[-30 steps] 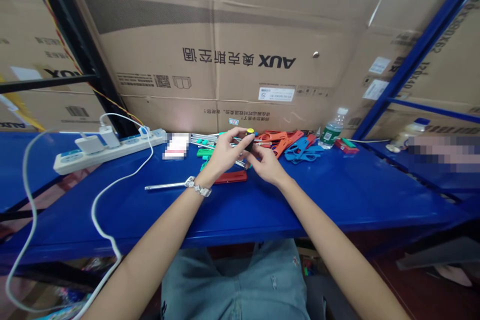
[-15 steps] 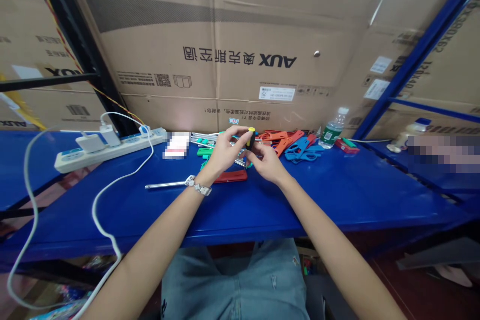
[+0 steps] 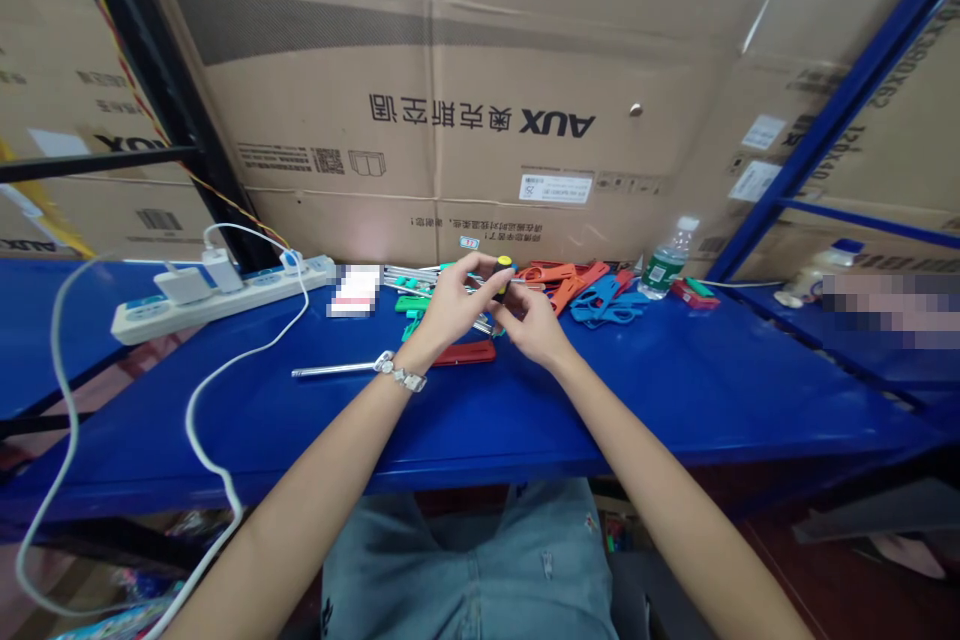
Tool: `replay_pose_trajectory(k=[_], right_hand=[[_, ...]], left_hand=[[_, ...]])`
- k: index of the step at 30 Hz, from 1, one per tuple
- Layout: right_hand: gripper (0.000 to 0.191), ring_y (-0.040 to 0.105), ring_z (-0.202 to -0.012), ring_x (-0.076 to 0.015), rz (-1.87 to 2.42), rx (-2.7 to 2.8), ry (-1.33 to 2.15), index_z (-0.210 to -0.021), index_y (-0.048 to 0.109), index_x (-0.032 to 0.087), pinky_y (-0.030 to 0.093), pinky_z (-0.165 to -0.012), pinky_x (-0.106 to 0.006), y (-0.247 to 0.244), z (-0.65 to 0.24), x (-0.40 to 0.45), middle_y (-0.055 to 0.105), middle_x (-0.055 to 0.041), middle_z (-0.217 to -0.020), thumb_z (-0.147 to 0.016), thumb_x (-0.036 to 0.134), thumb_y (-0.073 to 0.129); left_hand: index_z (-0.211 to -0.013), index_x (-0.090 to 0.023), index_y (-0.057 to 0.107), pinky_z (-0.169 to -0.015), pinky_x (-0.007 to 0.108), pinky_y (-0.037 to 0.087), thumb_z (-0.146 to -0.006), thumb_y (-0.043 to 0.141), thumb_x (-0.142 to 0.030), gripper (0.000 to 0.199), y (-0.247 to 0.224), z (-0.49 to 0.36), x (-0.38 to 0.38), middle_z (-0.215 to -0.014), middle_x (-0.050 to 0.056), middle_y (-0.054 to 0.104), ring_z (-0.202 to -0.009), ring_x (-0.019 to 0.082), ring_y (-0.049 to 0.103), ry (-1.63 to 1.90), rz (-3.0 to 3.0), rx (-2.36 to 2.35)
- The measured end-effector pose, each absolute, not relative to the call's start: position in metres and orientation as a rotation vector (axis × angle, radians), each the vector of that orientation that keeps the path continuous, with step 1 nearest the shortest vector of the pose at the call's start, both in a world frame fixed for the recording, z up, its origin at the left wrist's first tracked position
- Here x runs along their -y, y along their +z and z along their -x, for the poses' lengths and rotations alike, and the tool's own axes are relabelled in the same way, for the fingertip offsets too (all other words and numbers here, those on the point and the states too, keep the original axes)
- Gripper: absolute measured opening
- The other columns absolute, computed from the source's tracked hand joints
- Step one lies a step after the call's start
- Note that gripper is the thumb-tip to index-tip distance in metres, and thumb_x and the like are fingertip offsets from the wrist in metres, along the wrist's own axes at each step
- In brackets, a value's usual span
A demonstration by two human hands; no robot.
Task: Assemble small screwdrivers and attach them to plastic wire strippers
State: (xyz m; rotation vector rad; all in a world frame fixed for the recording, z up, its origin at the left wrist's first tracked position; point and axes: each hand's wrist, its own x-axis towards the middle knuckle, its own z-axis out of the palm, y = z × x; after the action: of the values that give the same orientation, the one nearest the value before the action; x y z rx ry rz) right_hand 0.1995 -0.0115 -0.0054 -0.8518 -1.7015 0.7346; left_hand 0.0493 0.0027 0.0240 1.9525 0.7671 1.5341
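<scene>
Over blue tabletop (image 3: 645, 390), past long red plastic piece (image 3: 469, 352) and silver metal rod (image 3: 334, 370), pinches stubby black handle w/ round yellow top (image 3: 503, 270) in L hand (image 3: 454, 305), w/ R hand (image 3: 534, 325) curled just below, can't tell round what. Seems mid-job, w/ nothing visibly finished and orange and blue plastic clips (image 3: 604, 302) heaped beyond, prob. left to do.

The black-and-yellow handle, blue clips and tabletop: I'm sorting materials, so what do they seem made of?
Black-and-yellow handle: probably smooth plastic, perhaps partly rubber; solid colours, though it is largely hidden.
Blue clips: likely moulded plastic; one even colour, looped shapes.
Tabletop: glossy, perhaps painted metal; smooth blue with a soft sheen, its core uncertain.
</scene>
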Motion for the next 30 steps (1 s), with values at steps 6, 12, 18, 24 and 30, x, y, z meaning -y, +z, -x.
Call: replay_pose_trajectory(k=[6,12,18,24,30], right_hand=[[0.046,0.048,-0.058,-0.0136,0.906,1.643,0.63,-0.068,0.047,0.023,0.041,-0.056,-0.029,-0.011,-0.198,0.008,0.05,0.0029,-0.062,-0.081,0.057,0.076],[0.037,0.062,-0.063,-0.0189,0.856,1.813,0.787,-0.086,0.063,0.022,0.053,-0.063,-0.034,-0.004,-0.207,0.014,0.068,-0.0043,-0.076,-0.093,0.058,0.063],[0.036,0.054,-0.061,-0.0158,0.948,1.693,0.538,-0.086,0.06,0.023,0.046,-0.059,-0.03,-0.01,-0.198,0.011,0.06,0.0016,-0.069,-0.081,0.054,0.078],[0.037,0.064,-0.062,-0.0202,0.844,1.762,0.763,-0.084,0.06,0.022,0.054,-0.063,-0.037,-0.007,-0.203,0.011,0.071,-0.0053,-0.077,-0.089,0.058,0.068],[0.038,0.064,-0.058,-0.0189,0.877,1.716,0.799,-0.096,0.062,0.023,0.054,-0.056,-0.034,-0.007,-0.201,0.015,0.072,-0.0031,-0.077,-0.085,0.057,0.075]], left_hand=[[-0.087,-0.022,0.06,-0.073,0.031,0.051,-0.079,0.085,-0.046,0.036,0.021,-0.05,-0.006,-0.086,0.002,0.064,-0.082,0.016,0.062,1.674,-1.907,-0.859],[-0.104,-0.022,0.069,-0.078,0.033,0.056,-0.099,0.058,-0.046,0.027,0.027,-0.044,-0.001,-0.102,0.008,0.073,-0.096,0.021,0.068,1.411,-1.986,-0.726],[-0.083,-0.023,0.06,-0.074,0.032,0.052,-0.08,0.084,-0.048,0.035,0.025,-0.046,-0.005,-0.083,0.001,0.064,-0.079,0.016,0.062,1.643,-1.922,-0.83],[-0.101,-0.021,0.067,-0.08,0.033,0.055,-0.094,0.065,-0.05,0.03,0.028,-0.044,-0.003,-0.102,0.007,0.073,-0.097,0.021,0.068,1.476,-1.983,-0.773],[-0.094,-0.023,0.072,-0.072,0.034,0.056,-0.089,0.071,-0.045,0.023,0.034,-0.03,-0.008,-0.091,0.006,0.075,-0.082,0.02,0.069,1.363,-2.033,-0.723]])
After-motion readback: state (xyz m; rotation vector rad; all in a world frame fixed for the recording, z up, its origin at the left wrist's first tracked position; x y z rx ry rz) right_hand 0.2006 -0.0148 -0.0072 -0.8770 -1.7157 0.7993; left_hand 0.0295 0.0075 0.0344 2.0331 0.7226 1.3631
